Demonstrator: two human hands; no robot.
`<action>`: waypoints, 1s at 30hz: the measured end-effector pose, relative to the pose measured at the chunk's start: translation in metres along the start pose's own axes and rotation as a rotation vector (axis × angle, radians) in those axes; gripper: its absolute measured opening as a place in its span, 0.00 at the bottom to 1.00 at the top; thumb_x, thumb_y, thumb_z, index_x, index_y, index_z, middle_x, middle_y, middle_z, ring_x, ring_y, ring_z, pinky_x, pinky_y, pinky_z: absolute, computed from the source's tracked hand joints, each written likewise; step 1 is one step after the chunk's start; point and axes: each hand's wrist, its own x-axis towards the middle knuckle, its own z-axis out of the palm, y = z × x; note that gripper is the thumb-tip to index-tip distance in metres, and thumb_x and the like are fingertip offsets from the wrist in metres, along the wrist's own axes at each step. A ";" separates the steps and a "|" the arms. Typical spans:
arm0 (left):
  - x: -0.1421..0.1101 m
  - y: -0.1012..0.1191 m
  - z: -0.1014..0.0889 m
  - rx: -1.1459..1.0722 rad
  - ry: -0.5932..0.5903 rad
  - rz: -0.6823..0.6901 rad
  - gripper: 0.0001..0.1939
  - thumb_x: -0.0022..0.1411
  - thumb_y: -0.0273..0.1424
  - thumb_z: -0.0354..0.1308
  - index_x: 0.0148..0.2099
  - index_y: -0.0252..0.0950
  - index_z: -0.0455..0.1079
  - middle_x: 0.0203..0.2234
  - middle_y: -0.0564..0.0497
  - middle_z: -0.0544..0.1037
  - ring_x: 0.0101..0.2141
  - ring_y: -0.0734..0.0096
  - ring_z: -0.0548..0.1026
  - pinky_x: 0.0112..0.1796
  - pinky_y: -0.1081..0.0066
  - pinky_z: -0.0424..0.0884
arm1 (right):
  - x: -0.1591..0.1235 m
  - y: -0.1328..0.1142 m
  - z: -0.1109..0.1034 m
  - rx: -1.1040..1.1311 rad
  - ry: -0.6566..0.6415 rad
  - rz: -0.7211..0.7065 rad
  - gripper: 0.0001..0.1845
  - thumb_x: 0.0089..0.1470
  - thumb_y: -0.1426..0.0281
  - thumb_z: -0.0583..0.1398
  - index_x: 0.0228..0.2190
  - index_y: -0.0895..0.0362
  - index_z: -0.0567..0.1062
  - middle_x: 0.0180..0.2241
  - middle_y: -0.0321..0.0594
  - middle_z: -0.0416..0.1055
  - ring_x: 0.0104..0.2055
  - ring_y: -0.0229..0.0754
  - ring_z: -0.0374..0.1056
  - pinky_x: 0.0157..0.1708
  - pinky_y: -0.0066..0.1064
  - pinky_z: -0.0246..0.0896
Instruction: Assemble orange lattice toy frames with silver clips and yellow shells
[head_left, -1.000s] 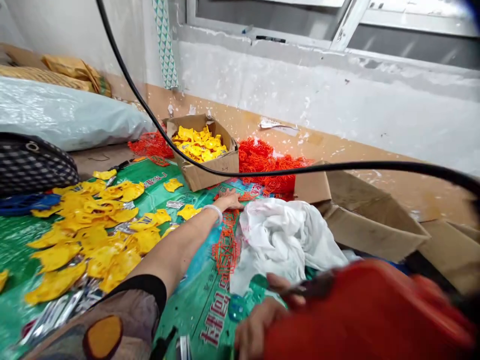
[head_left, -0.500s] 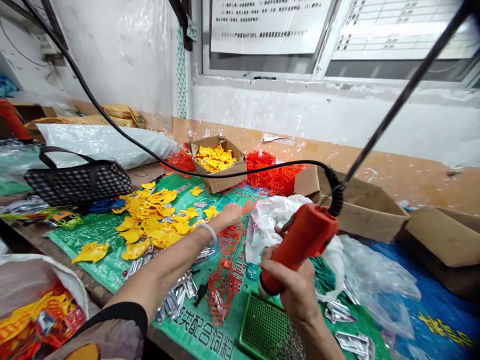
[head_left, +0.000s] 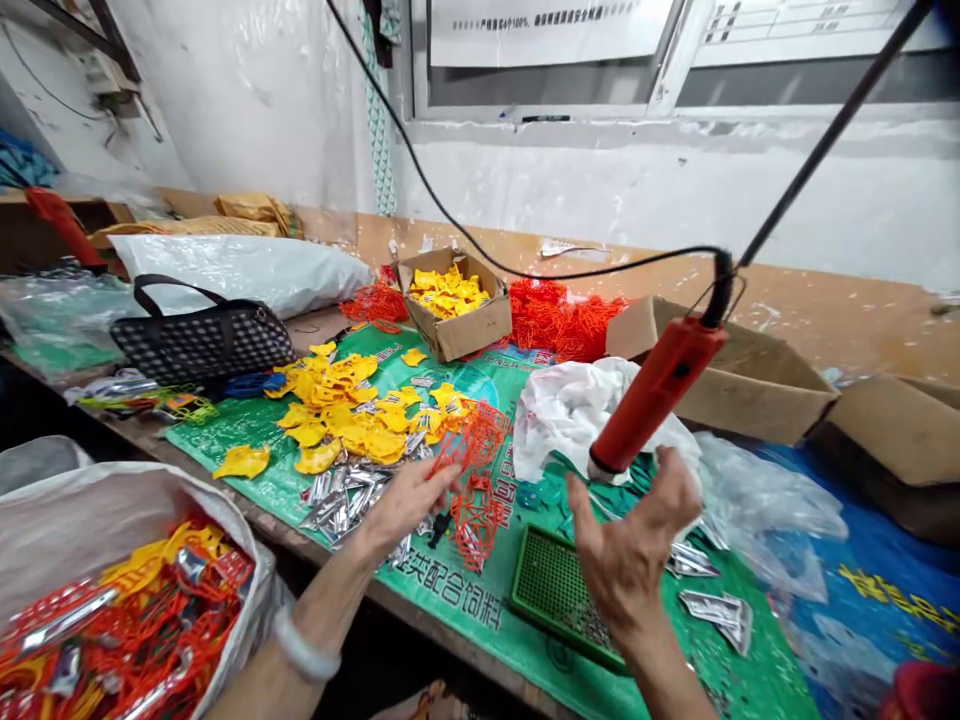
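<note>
My left hand [head_left: 412, 495] is over the green sheet, its fingers closed on the near end of a red plastic lattice piece [head_left: 476, 432]. Another red lattice piece [head_left: 478, 525] lies flat just beyond my fingertips. My right hand [head_left: 637, 545] is raised with thumb and fingers spread, holding nothing. Above it, a red electric screwdriver [head_left: 656, 395] hangs tilted from its black cord, apart from my fingers. Below my right hand stands a green tray [head_left: 551, 570] of small screws, partly hidden by the hand. Yellow plastic pieces [head_left: 337, 400] and silvery metal parts [head_left: 349, 495] lie piled to the left.
A carton [head_left: 472, 335] of yellow pieces stands at the back, with red lattice heaps [head_left: 562, 320] beside it. A white cloth bag [head_left: 562, 400] lies at centre right, open cartons [head_left: 750, 400] behind. A filled white sack [head_left: 247, 560] stands at front left. A checked bag [head_left: 202, 345] sits farther back.
My right hand has let go of the red screwdriver, which now hangs free. My left hand has drawn back toward me with a red lattice piece. The view has shifted, showing more of the front-left sack.
</note>
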 end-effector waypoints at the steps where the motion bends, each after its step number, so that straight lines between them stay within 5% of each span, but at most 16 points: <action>1: -0.014 -0.008 0.004 -0.046 -0.009 -0.035 0.26 0.65 0.49 0.46 0.33 0.33 0.73 0.25 0.50 0.77 0.23 0.72 0.70 0.25 0.73 0.64 | -0.009 -0.002 -0.002 -0.042 -0.100 -0.075 0.40 0.54 0.62 0.62 0.62 0.60 0.54 0.58 0.58 0.58 0.62 0.59 0.53 0.58 0.55 0.52; 3: -0.033 -0.021 0.010 -0.121 -0.035 -0.088 0.28 0.64 0.52 0.46 0.30 0.34 0.73 0.23 0.50 0.76 0.21 0.72 0.68 0.23 0.73 0.62 | -0.020 -0.003 0.002 -0.138 -0.451 -0.116 0.24 0.58 0.68 0.58 0.56 0.57 0.65 0.53 0.52 0.66 0.57 0.53 0.60 0.57 0.47 0.56; 6: -0.048 -0.031 0.015 -0.411 -0.045 -0.198 0.28 0.60 0.55 0.51 0.33 0.35 0.75 0.25 0.49 0.78 0.22 0.72 0.68 0.23 0.74 0.61 | -0.017 0.003 0.022 -0.280 -0.877 -0.050 0.15 0.59 0.72 0.55 0.47 0.57 0.75 0.45 0.47 0.74 0.49 0.49 0.67 0.50 0.38 0.62; 13: -0.058 -0.032 0.036 -0.930 -0.242 -0.413 0.22 0.54 0.48 0.66 0.36 0.32 0.77 0.28 0.45 0.80 0.29 0.68 0.76 0.30 0.71 0.71 | 0.003 0.014 0.072 -0.377 -1.218 -0.041 0.09 0.58 0.68 0.60 0.40 0.58 0.76 0.43 0.44 0.74 0.45 0.45 0.71 0.43 0.38 0.68; 18: -0.037 -0.038 0.056 -1.027 -0.195 -0.448 0.18 0.53 0.43 0.69 0.36 0.31 0.77 0.32 0.45 0.80 0.32 0.65 0.79 0.39 0.62 0.76 | 0.000 0.012 0.079 -0.378 -1.262 0.031 0.14 0.60 0.64 0.60 0.45 0.59 0.73 0.46 0.43 0.72 0.45 0.44 0.71 0.44 0.41 0.69; 24: -0.020 -0.038 0.056 -1.068 -0.209 -0.429 0.17 0.53 0.39 0.69 0.41 0.34 0.77 0.38 0.45 0.79 0.35 0.59 0.79 0.36 0.59 0.76 | 0.004 0.010 0.057 -0.205 -1.064 0.151 0.11 0.58 0.75 0.54 0.38 0.58 0.76 0.41 0.49 0.74 0.42 0.48 0.73 0.39 0.34 0.64; 27: -0.024 -0.034 0.054 -1.165 -0.213 -0.403 0.15 0.54 0.34 0.69 0.44 0.36 0.76 0.42 0.45 0.79 0.39 0.59 0.78 0.41 0.57 0.74 | -0.002 0.004 0.036 -0.044 -0.952 0.212 0.14 0.62 0.69 0.51 0.42 0.58 0.75 0.39 0.46 0.74 0.39 0.45 0.73 0.36 0.32 0.65; 30: -0.030 -0.028 0.054 -1.244 -0.251 -0.355 0.14 0.54 0.29 0.68 0.44 0.36 0.77 0.44 0.45 0.80 0.42 0.63 0.76 0.43 0.62 0.72 | -0.013 -0.007 0.021 0.295 -0.921 0.394 0.18 0.61 0.59 0.52 0.42 0.58 0.74 0.29 0.39 0.72 0.27 0.39 0.69 0.25 0.29 0.64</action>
